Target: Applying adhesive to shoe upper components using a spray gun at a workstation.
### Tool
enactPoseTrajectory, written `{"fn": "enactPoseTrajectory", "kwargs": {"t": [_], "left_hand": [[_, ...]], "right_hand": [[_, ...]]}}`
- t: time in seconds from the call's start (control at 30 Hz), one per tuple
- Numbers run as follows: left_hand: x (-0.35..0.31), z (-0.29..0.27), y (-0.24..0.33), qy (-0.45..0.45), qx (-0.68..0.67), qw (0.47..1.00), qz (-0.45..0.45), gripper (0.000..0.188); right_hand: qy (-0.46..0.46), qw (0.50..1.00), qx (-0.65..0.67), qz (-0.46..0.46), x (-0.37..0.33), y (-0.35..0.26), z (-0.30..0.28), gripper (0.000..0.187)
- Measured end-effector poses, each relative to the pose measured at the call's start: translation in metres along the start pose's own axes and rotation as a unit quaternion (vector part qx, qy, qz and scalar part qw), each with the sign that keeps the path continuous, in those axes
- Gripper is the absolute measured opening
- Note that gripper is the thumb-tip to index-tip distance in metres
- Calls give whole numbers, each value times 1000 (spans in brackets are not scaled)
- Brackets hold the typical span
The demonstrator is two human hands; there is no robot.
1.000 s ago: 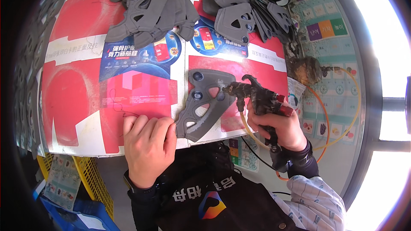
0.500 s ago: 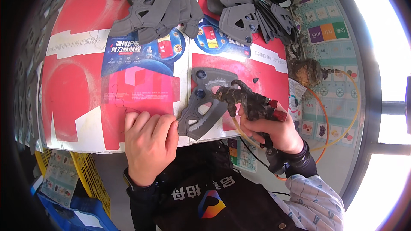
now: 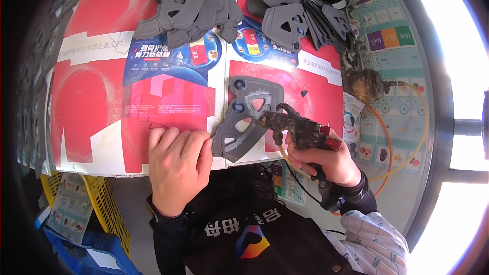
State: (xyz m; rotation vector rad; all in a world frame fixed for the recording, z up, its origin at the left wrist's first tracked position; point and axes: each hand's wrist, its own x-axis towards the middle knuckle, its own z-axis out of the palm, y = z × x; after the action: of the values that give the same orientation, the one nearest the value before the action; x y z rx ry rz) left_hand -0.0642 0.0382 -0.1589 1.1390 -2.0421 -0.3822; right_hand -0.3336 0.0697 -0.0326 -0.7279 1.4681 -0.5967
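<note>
A grey shoe-upper piece [image 3: 249, 133] with cut-out openings and two dark round spots lies flat on the table near its front edge. Whitish residue marks its surface. My right hand [image 3: 333, 163] grips a dark, grimy spray gun [image 3: 304, 131] with red knobs, its nozzle close above the piece's right side. Closed with the knuckles up, my left hand [image 3: 179, 165] rests at the table edge, its thumb side against the piece's left tip. Whatever its fingers may hold is hidden.
Stacks of grey pieces [image 3: 191, 7] and smaller grey pieces [image 3: 285, 25] lie at the back. A small dark scrap [image 3: 304, 93] is right of the gun. Yellow and orange hoses [image 3: 389, 145] run down the right. A yellow crate [image 3: 108, 214] and blue crate [image 3: 76, 257] stand lower left.
The spray gun's nozzle has shifted slightly right and down, uncovering more of the grey piece. More whitish marks show there. My left hand has stayed in nearly the same place.
</note>
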Motion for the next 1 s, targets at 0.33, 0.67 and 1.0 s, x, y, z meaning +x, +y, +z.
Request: {"fn": "enactPoseTrajectory", "kwargs": {"t": [0.33,0.67,1.0], "left_hand": [[-1,-2,2,-13,-21,999,-24,9],[-1,-3,0,-15,-19,999,-22,8],[-2,-1,0,-17,-21,999,-23,9]], "right_hand": [[-54,996,-68,21,4,-5,15,20],[-104,991,-68,45,-3,7,6,29],[-87,992,-84,46,-1,0,18,37]]}}
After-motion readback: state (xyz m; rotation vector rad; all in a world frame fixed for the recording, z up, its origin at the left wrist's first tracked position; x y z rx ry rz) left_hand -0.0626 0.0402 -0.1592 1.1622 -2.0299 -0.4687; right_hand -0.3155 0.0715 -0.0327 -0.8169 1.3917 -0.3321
